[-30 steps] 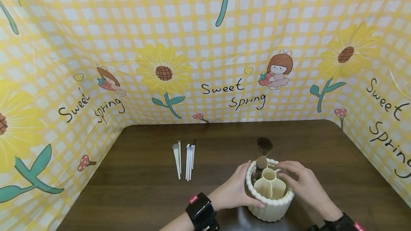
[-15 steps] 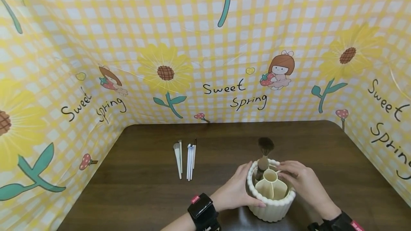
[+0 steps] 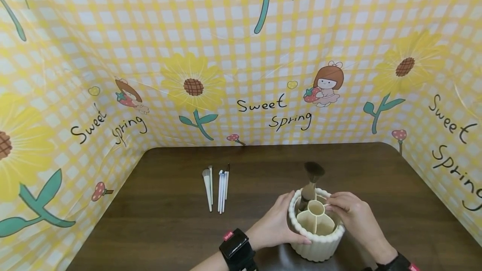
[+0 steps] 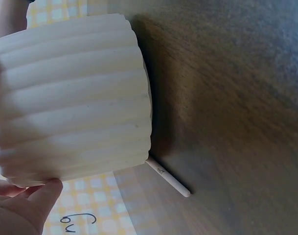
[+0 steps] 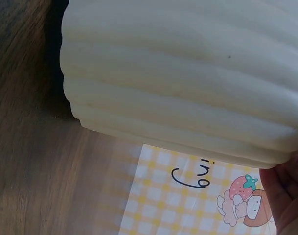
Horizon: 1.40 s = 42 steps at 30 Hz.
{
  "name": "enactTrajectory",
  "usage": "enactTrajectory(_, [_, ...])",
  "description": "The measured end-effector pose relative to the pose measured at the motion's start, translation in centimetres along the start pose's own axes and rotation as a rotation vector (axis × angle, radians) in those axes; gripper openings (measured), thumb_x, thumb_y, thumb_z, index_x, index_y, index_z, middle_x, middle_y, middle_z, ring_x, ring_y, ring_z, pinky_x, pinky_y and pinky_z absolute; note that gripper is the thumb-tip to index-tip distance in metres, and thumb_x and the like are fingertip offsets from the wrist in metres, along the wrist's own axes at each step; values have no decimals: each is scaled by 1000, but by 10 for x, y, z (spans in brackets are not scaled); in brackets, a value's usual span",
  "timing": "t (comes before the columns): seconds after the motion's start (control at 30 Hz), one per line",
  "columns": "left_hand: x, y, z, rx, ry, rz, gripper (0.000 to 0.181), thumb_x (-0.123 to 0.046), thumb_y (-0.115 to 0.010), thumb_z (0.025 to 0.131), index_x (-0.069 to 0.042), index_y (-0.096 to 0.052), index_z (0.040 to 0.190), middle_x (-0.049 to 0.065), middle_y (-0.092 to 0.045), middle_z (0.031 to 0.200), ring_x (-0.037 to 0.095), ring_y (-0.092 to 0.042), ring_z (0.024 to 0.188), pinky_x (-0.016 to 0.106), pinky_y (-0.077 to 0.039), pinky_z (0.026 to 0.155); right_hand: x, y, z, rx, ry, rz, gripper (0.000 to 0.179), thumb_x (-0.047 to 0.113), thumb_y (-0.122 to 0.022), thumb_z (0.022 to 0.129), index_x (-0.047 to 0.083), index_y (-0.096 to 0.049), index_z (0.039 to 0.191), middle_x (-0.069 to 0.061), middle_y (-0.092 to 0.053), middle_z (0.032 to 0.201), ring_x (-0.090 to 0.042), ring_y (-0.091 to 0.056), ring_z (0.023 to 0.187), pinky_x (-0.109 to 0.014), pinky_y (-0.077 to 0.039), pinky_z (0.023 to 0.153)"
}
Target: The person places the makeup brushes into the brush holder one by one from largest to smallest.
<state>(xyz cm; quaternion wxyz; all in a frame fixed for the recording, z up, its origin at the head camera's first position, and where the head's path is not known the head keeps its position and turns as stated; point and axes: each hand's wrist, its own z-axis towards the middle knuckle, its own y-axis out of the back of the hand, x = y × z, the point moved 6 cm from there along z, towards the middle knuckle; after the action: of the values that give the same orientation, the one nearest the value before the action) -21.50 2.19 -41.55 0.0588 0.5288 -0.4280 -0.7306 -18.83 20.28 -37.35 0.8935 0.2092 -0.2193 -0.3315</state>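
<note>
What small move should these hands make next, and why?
Probably ease the right-hand grip away from the round, ribbed cream holder, freeing that hand for the slim white-handled brushes lying on the dark brown wooden table: a dark fluffy-headed brush already sits inside the holder, and the left-hand grip holds its side.

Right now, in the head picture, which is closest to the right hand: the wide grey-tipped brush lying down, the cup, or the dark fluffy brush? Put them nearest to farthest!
From the right hand:
1. Cup: right at its fingers.
2. Dark fluffy brush: standing in the cup's far left part.
3. Wide grey-tipped brush: lying on the table, way left.
</note>
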Motion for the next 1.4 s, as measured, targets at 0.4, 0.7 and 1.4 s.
enactTrajectory(0.4, [0,-1,0,-6,8,5,110,-45,-85,66,-13,-22,151,11,-35,149,21,-42,134,34,-43,105,4,4,-4,22,-77,-1,27,1,-83,54,17,-72,72,4,-68,73,-3,-61,75,-2,-44,72])
enactTrajectory(0.7, [-1,-1,-1,-15,-5,13,110,-45,-85,66,-11,-23,151,12,-36,148,20,-43,133,33,-44,104,7,7,-6,-29,-49,39,34,44,-61,84,14,-73,71,3,-66,70,10,-55,78,-2,-44,71])
enactTrajectory(1.4, [0,-2,0,-9,38,6,112,-48,-83,67,-11,-20,152,9,-34,149,21,-44,132,34,-44,104,17,4,0,103,-150,-84,32,-4,-84,54,14,-70,78,7,-68,74,1,-63,68,-5,-45,62])
